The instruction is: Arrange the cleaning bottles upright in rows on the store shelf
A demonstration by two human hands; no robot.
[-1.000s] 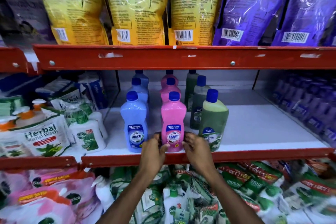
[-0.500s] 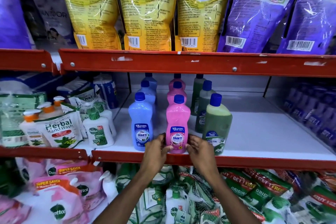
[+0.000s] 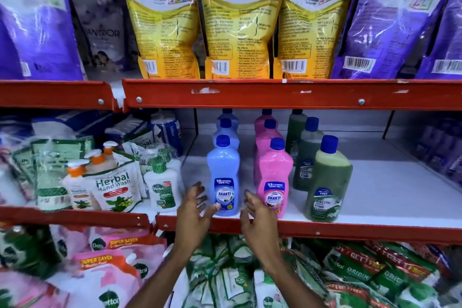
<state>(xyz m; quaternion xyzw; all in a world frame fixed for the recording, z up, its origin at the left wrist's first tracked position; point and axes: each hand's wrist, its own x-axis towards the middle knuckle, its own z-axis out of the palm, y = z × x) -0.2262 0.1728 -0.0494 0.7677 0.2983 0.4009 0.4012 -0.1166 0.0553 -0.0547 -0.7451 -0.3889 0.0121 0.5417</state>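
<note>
Hand-wash packs [image 3: 110, 190] and pump bottles [image 3: 93, 160], jumbled, fill the left end of the middle shelf [image 3: 375, 197]; a white netted bottle [image 3: 163, 190] stands just beside the blue row. Yellow pouches [image 3: 237, 32], three counted, hang on the shelf above, with purple pouches [image 3: 385, 27] at either side. Pink refill packs [image 3: 110, 275] and green packets [image 3: 370, 275] crowd the shelf below.

Left hand [image 3: 193, 217]: fingers spread apart, holding nothing, thumb tip touching the lower label of the front blue bottle [image 3: 223, 177], the other fingers to that bottle's left.

Right hand [image 3: 257, 222]: fingers loosely apart, holding nothing, raised in the gap between the front blue bottle and the front pink bottle [image 3: 273, 180]; whether it touches the pink one cannot be told.

Cleaning bottles, all upright, blue caps, in three rows running from the shelf's front edge toward the back: blue, three; pink, three; green, three. Front green bottle [image 3: 327, 182] stands near the front edge, right of the pink row and set slightly further right than the green ones behind. Shelf to the right of the green row is bare white board.
</note>
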